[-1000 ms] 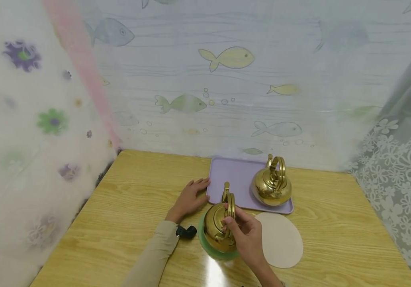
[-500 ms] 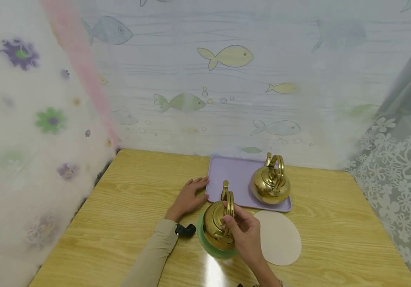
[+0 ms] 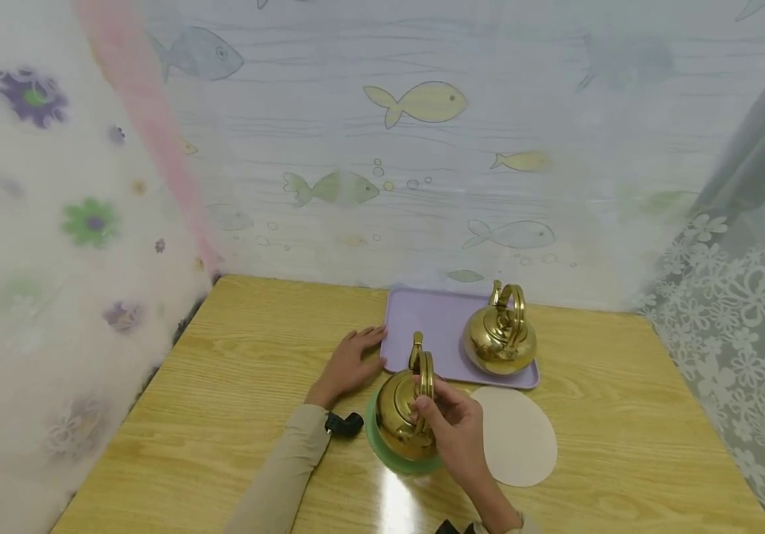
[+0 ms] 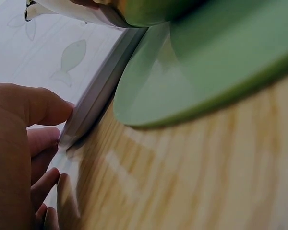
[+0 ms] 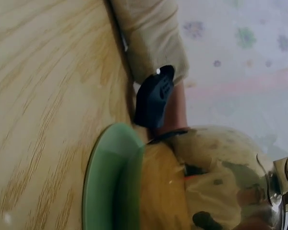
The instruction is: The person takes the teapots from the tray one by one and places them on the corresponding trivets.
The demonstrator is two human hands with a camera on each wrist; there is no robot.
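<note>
My right hand (image 3: 457, 430) grips the arched handle of a shiny gold kettle (image 3: 396, 415), its spout pointing to the far side. The kettle stands upright over a round green mat (image 3: 382, 463), which shows around its base in the right wrist view too. My left hand (image 3: 349, 365) touches the left edge of a lilac tray (image 3: 422, 319) with outstretched fingers; its thumb (image 4: 50, 106) meets the rim in the left wrist view. A second gold kettle (image 3: 499, 347) sits on the right part of the tray, touched by neither hand.
A cream round mat (image 3: 519, 437) lies on the wooden table (image 3: 609, 400), right of the green mat. A black wrist camera (image 3: 345, 424) on the left sleeve is close to the green mat. Curtains printed with fish and flowers surround the table's back and sides.
The head view has drifted slightly, shifting everything a little up and left. Both hands, both kettles and the tray keep their places relative to one another.
</note>
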